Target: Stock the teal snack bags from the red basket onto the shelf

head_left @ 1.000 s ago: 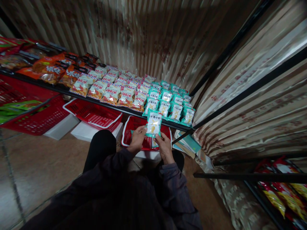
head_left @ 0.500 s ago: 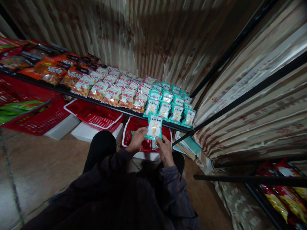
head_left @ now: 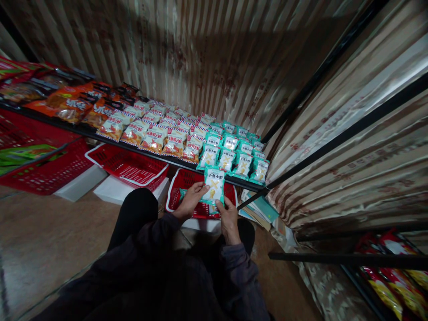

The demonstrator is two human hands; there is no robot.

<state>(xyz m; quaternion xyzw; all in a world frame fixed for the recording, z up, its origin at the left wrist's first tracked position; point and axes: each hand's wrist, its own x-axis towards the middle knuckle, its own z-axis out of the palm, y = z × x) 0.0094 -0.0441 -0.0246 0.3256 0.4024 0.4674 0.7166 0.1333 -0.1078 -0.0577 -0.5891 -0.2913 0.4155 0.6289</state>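
Observation:
A small teal-and-white snack bag is held upright in front of me, its printed face toward me. My left hand is closed on its left edge, and my right hand pinches its lower right corner. Below the bag is a red basket with a white rim, where bits of other teal bags show; my hands hide part of it. Just beyond, rows of matching teal snack bags stand on a low black shelf.
White bags with red lettering and orange snack bags fill the shelf leftward. More red baskets sit underneath on white boxes. Black metal bars cross at the right, before striped curtains. Papers lie beside the basket.
The view has shifted slightly, so the shelf sits a little lower in the picture. Both hands keep their hold on the snack bag, with the left fingers now further over its front.

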